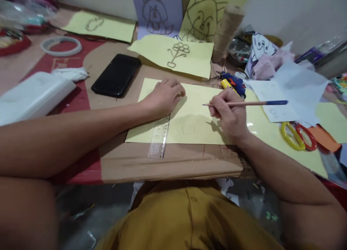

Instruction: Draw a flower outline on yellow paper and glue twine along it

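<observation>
A pale yellow sheet (189, 123) lies on brown cardboard (173, 163) in front of me, with a small faint square drawn near its middle. My left hand (164, 96) rests flat on the sheet's upper left part, fingers curled. A clear plastic ruler (159, 137) lies under the left wrist, crossing the sheet's lower edge. My right hand (230, 116) grips a pencil (246, 103) held nearly level, its tip pointing left above the sheet, lifted off the paper.
A black phone (116, 75) lies at upper left. Yellow and red scissors (298, 134) sit right of the sheet, a blue and yellow glue gun (233, 84) behind it. A twine spool (226, 31), drawn sheets (176, 54), a white box (32, 96) and a tape ring (61, 45) surround.
</observation>
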`<state>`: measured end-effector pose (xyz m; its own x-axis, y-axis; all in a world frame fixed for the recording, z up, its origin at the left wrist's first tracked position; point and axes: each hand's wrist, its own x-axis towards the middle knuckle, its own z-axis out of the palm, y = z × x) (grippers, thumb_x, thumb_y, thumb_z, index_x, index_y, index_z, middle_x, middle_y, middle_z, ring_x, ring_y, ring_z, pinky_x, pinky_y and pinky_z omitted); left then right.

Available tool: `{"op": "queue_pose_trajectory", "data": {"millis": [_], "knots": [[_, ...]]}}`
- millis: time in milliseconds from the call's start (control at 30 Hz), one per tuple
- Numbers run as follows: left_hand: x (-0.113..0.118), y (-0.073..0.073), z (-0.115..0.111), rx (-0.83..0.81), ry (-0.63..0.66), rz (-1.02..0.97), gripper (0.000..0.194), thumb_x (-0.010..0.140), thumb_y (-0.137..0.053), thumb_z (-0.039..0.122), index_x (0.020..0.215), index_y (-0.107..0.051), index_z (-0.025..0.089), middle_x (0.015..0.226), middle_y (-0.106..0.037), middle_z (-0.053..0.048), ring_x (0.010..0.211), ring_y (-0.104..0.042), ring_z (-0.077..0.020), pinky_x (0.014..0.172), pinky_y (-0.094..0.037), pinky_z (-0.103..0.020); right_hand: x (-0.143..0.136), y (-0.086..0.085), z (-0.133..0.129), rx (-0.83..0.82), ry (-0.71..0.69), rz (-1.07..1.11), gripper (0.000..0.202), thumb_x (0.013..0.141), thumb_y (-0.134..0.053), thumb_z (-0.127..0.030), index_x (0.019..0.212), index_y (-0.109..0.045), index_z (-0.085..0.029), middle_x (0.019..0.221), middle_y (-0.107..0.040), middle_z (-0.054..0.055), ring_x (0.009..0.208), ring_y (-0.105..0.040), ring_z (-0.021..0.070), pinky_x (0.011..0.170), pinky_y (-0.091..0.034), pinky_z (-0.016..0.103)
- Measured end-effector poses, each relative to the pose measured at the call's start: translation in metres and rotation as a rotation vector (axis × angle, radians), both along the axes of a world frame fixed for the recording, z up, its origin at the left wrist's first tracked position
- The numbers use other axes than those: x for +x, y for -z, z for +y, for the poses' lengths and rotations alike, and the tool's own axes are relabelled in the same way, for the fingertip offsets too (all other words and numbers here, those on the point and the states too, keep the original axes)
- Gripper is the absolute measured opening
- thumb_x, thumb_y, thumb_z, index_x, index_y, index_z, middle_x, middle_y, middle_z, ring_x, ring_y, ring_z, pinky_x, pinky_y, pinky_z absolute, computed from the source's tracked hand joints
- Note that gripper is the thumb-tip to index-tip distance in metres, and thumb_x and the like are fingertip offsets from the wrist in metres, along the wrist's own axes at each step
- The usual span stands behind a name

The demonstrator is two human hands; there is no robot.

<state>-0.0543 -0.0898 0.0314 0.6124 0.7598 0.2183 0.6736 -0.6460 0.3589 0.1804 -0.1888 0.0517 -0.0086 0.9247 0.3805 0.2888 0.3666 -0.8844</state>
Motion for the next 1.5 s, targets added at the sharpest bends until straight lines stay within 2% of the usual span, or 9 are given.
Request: {"op": "queue_pose_trajectory", "data": {"millis": [167, 400, 567, 767, 1033, 1133, 1300, 1500], "knots": [[-0.004, -0.002, 0.000, -0.004, 0.008, -0.003, 0.031, 0.114, -0.048, 0.023, 0.124, -0.077, 0.018, 0.136, -0.071, -0.018, 0.136, -0.061, -0.0369, 0.122, -0.050, -0.055, -0.001, 0.011, -0.001, 0.016, -0.078, -0.049, 0.041, 0.111, -0.070, -0.056, 0.087, -0.063, -0.024, 0.074, -0.067, -0.002, 0.067, -0.058, 0.0139, 0.065, -0.045, 0.030], [-0.009, -0.001, 0.001, -0.025, 0.034, -0.030, 0.032, 0.114, -0.046, 0.026, 0.120, -0.076, 0.018, 0.133, -0.075, -0.018, 0.130, -0.063, -0.0360, 0.119, -0.052, -0.056, -0.001, 0.005, -0.011, -0.020, -0.151, -0.212, 0.033, 0.108, -0.072, -0.054, 0.094, -0.067, -0.025, 0.079, -0.072, 0.000, 0.069, -0.063, 0.0165, 0.066, -0.047, 0.030], [-0.012, 0.003, 0.004, -0.042, 0.073, -0.089, 0.035, 0.116, -0.043, 0.033, 0.119, -0.076, 0.020, 0.130, -0.076, -0.016, 0.126, -0.066, -0.0345, 0.116, -0.053, -0.056, -0.001, 0.011, -0.011, 0.036, -0.216, -0.266, 0.025, 0.109, -0.070, -0.049, 0.099, -0.072, -0.026, 0.090, -0.078, 0.004, 0.078, -0.070, 0.0194, 0.072, -0.054, 0.032], [-0.015, 0.007, 0.005, -0.033, 0.076, -0.101, 0.034, 0.115, -0.044, 0.032, 0.120, -0.075, 0.021, 0.133, -0.076, -0.017, 0.127, -0.066, -0.0359, 0.116, -0.053, -0.059, 0.000, 0.020, -0.009, 0.170, -0.288, -0.225, 0.016, 0.111, -0.069, -0.040, 0.105, -0.072, -0.026, 0.092, -0.078, 0.005, 0.078, -0.071, 0.0191, 0.072, -0.057, 0.033], [-0.012, 0.001, -0.005, -0.022, 0.043, -0.020, 0.028, 0.111, -0.050, 0.027, 0.121, -0.076, 0.021, 0.139, -0.075, -0.019, 0.134, -0.066, -0.0406, 0.116, -0.055, -0.063, -0.001, 0.019, -0.004, 0.259, -0.286, -0.174, 0.006, 0.104, -0.073, -0.032, 0.107, -0.072, -0.027, 0.095, -0.077, 0.006, 0.083, -0.073, 0.0210, 0.073, -0.059, 0.035], [-0.011, 0.000, -0.005, -0.008, 0.052, -0.018, 0.027, 0.110, -0.051, 0.027, 0.122, -0.075, 0.020, 0.140, -0.075, -0.019, 0.134, -0.065, -0.0405, 0.117, -0.054, -0.063, 0.003, 0.016, 0.006, 0.260, -0.210, -0.159, 0.011, 0.101, -0.073, -0.029, 0.112, -0.072, -0.025, 0.099, -0.077, 0.007, 0.084, -0.071, 0.0213, 0.076, -0.060, 0.038], [-0.011, 0.010, 0.005, 0.061, 0.061, -0.010, 0.026, 0.111, -0.052, 0.030, 0.121, -0.074, 0.019, 0.132, -0.075, -0.019, 0.126, -0.066, -0.0390, 0.111, -0.056, -0.059, 0.012, 0.016, 0.023, 0.317, -0.063, -0.102, 0.011, 0.107, -0.064, -0.032, 0.114, -0.070, -0.027, 0.103, -0.074, 0.006, 0.090, -0.070, 0.0207, 0.079, -0.058, 0.037], [-0.011, 0.020, 0.016, 0.133, 0.079, -0.073, 0.026, 0.109, -0.054, 0.033, 0.116, -0.074, 0.018, 0.123, -0.076, -0.020, 0.123, -0.068, -0.0385, 0.109, -0.056, -0.056, 0.013, 0.020, 0.033, 0.224, -0.035, -0.134, 0.014, 0.104, -0.064, -0.038, 0.110, -0.069, -0.026, 0.105, -0.075, 0.006, 0.096, -0.071, 0.0226, 0.089, -0.060, 0.039]]}}
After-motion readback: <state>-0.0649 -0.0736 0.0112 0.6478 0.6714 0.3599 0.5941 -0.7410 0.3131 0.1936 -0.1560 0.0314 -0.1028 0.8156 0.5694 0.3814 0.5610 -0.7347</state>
